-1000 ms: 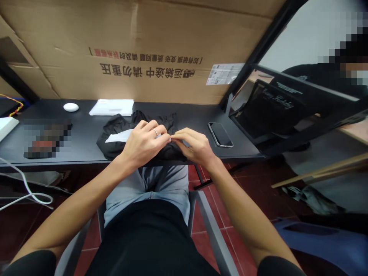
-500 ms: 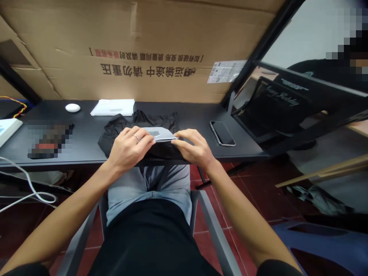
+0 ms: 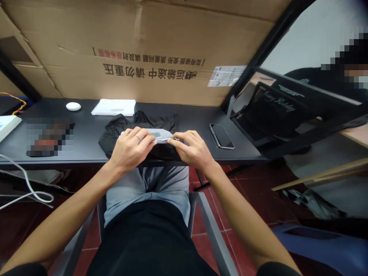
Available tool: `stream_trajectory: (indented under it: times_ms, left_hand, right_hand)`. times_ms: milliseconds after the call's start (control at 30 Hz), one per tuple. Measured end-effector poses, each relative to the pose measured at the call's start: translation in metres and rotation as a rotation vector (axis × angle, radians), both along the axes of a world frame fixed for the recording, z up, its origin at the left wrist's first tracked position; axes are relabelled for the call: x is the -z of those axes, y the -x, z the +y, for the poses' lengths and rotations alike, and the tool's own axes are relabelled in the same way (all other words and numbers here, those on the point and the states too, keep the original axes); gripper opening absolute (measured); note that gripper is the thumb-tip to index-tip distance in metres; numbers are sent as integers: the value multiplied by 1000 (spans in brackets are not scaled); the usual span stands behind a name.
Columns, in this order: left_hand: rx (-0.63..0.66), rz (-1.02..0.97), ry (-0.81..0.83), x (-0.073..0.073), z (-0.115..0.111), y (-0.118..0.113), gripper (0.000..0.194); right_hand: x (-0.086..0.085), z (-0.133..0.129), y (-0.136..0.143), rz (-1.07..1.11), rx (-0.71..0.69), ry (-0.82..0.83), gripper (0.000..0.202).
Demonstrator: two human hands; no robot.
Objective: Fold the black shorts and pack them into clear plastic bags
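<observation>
A flat, pale packet (image 3: 161, 134) with a small grey printed patch hangs between my two hands, just above the desk's front part. My left hand (image 3: 133, 143), with a ring on one finger, is closed on its left part and near edge. With thumb and fingers, my right hand (image 3: 192, 147) pinches the packet's right end. Beneath the packet and both hands lies a crumpled black cloth or bag (image 3: 115, 132); I cannot tell which. My fingers hide much of the packet's near edge.
On the black desk (image 3: 86, 142) are a white stack of flat packets (image 3: 115, 107), a white mouse-like object (image 3: 73, 106), a smartphone (image 3: 221, 136) and a blurred-out item (image 3: 50, 138). A cardboard sheet (image 3: 161, 30) stands behind. Another person (image 3: 322, 76) is at the right.
My right hand has shifted slightly left along the packet's edge, closer to my left hand. The packet's near edge looks pressed more closed. The view has tilted a little.
</observation>
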State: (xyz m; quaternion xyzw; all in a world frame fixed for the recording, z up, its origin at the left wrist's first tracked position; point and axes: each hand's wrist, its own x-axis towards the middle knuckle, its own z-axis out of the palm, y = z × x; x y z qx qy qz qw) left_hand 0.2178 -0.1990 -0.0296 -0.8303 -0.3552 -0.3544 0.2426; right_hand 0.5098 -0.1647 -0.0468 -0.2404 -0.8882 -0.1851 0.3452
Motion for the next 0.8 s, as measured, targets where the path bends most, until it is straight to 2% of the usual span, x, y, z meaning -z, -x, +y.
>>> stream_trajectory:
  times_ms: [200, 300, 467, 633, 800]
  left_hand:
    - [-18, 1, -3, 1, 0, -3, 15]
    - [-34, -11, 7, 1, 0, -4, 15]
    - [-56, -34, 56, 3, -1, -5, 17]
    - [-65, -67, 84, 3, -1, -6, 15]
    - [-49, -67, 88, 3, -2, -8, 15]
  right_hand:
    - [0, -2, 2, 9, 25, -21, 42]
    - [2, -3, 1, -58, 34, -93, 51]
    - [4, -5, -3, -135, 49, -104, 65]
    - [4, -4, -7, -174, 43, -158, 59]
    - [5, -4, -5, -42, 84, -58, 42]
